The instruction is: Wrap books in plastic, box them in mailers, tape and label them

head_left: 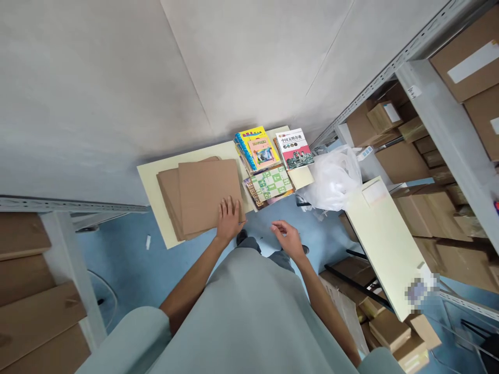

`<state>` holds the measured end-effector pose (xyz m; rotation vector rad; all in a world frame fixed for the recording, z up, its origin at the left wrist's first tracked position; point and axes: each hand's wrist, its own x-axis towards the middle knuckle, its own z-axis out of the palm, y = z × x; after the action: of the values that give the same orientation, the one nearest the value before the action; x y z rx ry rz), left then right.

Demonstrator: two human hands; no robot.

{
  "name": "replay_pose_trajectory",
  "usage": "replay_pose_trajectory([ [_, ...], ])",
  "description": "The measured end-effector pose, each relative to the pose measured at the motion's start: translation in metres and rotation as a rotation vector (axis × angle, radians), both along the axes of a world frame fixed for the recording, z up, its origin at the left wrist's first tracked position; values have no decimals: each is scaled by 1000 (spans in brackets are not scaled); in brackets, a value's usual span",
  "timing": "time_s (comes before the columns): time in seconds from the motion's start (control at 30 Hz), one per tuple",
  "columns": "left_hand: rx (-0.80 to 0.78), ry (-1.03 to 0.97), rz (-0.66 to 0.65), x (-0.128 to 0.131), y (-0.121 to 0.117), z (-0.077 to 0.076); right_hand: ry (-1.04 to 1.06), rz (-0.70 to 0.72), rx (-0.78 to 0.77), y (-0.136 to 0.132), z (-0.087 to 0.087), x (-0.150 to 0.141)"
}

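My left hand (229, 218) lies on the near right corner of a flat brown cardboard sheet (206, 192), its fingers stretched out on the surface. More cardboard (168, 197) sticks out beneath that sheet on the left. In front of the table's near edge, my right hand (287, 238) hangs in the air with its fingers loosely curled, touching nothing that I can see. Beyond it lie a green-and-white checked booklet (271, 183) on other booklets, a stack of yellow and blue books (249, 137) with a pink cover on top, and a white-and-pink book (295, 149).
Cream table (152, 179) stands against a grey wall. A white plastic bag (335, 176) bulges at its right, beside a second cream table (384, 234). Shelves with cardboard boxes (405, 161) rise on the right; more boxes (35, 322) stand at lower left. The floor (128, 249) is blue.
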<state>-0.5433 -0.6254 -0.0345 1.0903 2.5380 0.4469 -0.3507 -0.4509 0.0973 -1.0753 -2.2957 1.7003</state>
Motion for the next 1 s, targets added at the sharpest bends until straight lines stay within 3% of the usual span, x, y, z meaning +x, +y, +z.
replay_pose_trajectory([
  [0.27, 41, 43, -139, 8, -37, -2, 14, 64, -27, -5, -1, -1],
  [0.4, 119, 29, -113, -7, -53, 15, 60, 91, -16, -1, 6, -3],
  [0.47, 195, 22, -49, -21, -64, 36, 78, 97, -7, 3, 9, -3],
  [0.57, 367, 60, 132, -46, -81, 84, 109, 105, 7, 9, 14, -3],
  [0.63, 472, 150, 339, -63, -88, 125, 133, 102, 13, 12, 16, -3],
  [0.7, 571, 239, 629, -79, -90, 167, 158, 91, 8, 15, 19, -2],
  [0.77, 749, 269, 820, -92, -86, 204, 181, 73, -5, 19, 22, 0],
  [0.87, 992, 147, 810, -98, -68, 242, 219, 25, -10, 30, 31, 5],
  [1.0, 1111, -265, 735, -78, -26, 261, 290, -125, 53, 65, 49, 22],
])
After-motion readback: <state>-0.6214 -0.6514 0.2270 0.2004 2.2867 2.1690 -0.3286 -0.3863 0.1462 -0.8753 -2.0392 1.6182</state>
